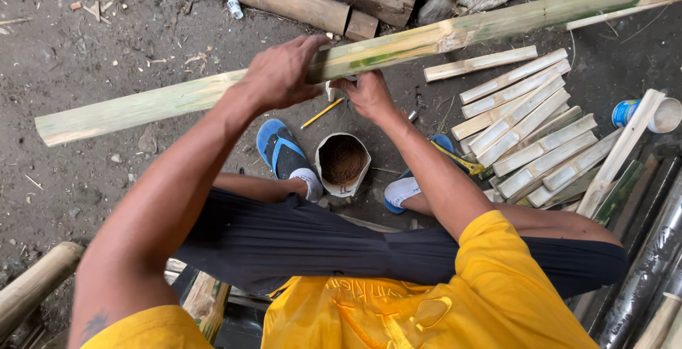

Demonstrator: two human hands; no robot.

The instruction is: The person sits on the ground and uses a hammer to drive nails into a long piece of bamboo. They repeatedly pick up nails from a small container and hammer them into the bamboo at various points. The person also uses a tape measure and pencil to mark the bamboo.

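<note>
Bambus slat (426, 36) runs left-low to right-high across my knees; my left hand (280, 73) grips it from above, right hand (369, 95) clenched beneath, contents unclear.

Bare dirt ground (85, 51), daylight

1. Your left hand (280, 72) grips a long split bamboo slat (426, 36) held level above the dirt ground (85, 51).
2. Your right hand (369, 93) presses against the slat's underside.
3. Cut bamboo strips (529, 143) lie stacked to your right; a yellow pencil (322, 113) and a small round pot (342, 163) rest between your blue sandals (280, 149).
</note>
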